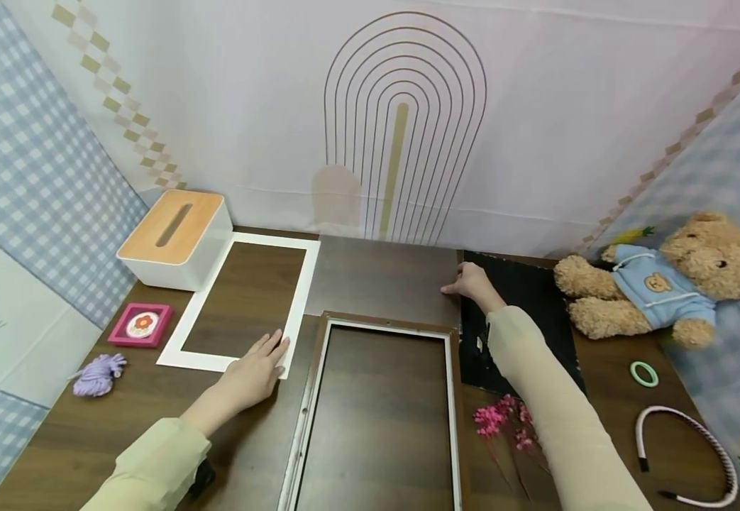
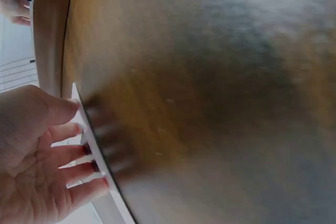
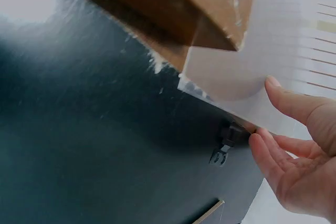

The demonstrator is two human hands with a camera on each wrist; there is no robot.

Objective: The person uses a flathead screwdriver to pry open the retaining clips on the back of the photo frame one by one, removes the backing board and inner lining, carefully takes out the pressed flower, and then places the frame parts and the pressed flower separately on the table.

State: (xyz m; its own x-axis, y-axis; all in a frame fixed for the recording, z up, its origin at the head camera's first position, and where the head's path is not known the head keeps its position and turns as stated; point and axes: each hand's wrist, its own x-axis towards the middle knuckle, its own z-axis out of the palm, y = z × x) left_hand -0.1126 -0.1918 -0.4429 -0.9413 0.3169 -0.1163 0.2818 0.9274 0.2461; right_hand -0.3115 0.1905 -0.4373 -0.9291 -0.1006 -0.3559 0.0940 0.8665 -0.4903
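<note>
My left hand (image 1: 251,375) rests with extended fingers on the lower right corner of a white rectangular mat border (image 1: 306,284). Its thumb (image 2: 65,109) lies at the mat's edge in the left wrist view. My right hand (image 1: 475,284) pinches the right edge of a clear sheet (image 1: 385,277), with the thumb on its face and the fingers at its edge. Between the hands lies a brown picture frame (image 1: 455,426) with a pale inner edge. Beneath my right forearm is a black backing board (image 1: 529,298), partly hidden by the sleeve; its small black clip (image 3: 226,142) shows in the right wrist view.
A tissue box (image 1: 197,248) stands at the back left, near a pink framed flower (image 1: 123,333) and purple yarn (image 1: 98,376). Pink dried flowers (image 1: 491,420), a teddy bear (image 1: 657,280), a green ring (image 1: 644,374) and a headband (image 1: 721,454) lie on the right.
</note>
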